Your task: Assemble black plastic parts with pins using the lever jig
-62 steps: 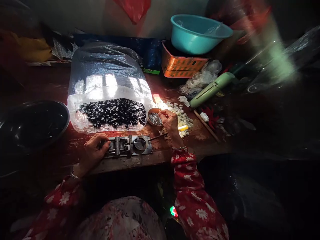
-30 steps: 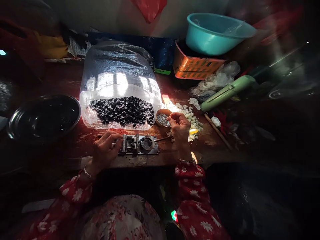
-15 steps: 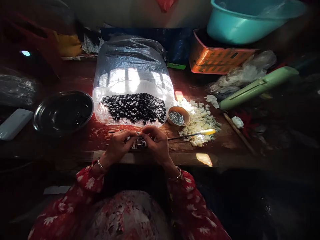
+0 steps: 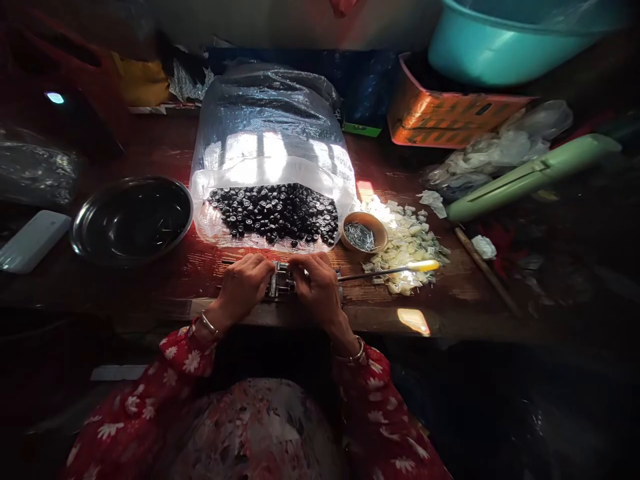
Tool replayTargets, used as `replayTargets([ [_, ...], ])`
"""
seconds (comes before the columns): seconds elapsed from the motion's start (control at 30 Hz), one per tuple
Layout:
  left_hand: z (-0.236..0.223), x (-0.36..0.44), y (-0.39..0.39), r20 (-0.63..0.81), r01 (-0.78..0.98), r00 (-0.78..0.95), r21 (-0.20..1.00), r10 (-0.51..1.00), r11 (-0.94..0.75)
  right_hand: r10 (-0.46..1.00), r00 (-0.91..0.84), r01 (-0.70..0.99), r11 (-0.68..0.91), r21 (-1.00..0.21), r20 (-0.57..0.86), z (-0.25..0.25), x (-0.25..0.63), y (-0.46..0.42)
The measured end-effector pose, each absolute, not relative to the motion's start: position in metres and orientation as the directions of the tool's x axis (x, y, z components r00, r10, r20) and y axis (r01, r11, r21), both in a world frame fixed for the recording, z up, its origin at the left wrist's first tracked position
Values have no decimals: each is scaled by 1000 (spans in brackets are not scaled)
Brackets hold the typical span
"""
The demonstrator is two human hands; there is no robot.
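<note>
Has left hand point(image 4: 243, 281) and right hand point(image 4: 321, 285) at metal jig point(image 4: 273, 285), near front edge of table point(image 4: 457, 285); can't tell if pinching anything; probably heavy, stiff; best held by ends

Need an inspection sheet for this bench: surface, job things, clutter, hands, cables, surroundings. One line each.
Surface: worn reddish-brown wooden table, with patches of sunlight.
Job things: metal fixture near the front edge, partly hidden; small bowl of thin metal pins; black pieces spread at the translucent bag; heaped pale pieces, yellow-ended rod across them.
Clutter: crumpled plastic, green object, wooden stick at right; metal basin at left.
Hands: left hand and right hand at the fixture; fingertip grip unclear.
Cables: nothing seen; margins too dark to be sure.
Surroundings: orange crate and turquoise tub at back right.
</note>
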State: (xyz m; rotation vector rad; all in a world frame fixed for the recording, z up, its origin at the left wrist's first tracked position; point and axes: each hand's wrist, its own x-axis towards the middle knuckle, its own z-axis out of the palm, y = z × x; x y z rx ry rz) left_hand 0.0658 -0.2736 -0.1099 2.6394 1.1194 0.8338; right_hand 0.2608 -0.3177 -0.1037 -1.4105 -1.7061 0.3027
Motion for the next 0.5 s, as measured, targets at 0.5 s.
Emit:
replayTargets([
  [0.5,-107,51,-289,498,541,624,279,602,-793,818,181,656,313,-687,546,-106,286,-344],
])
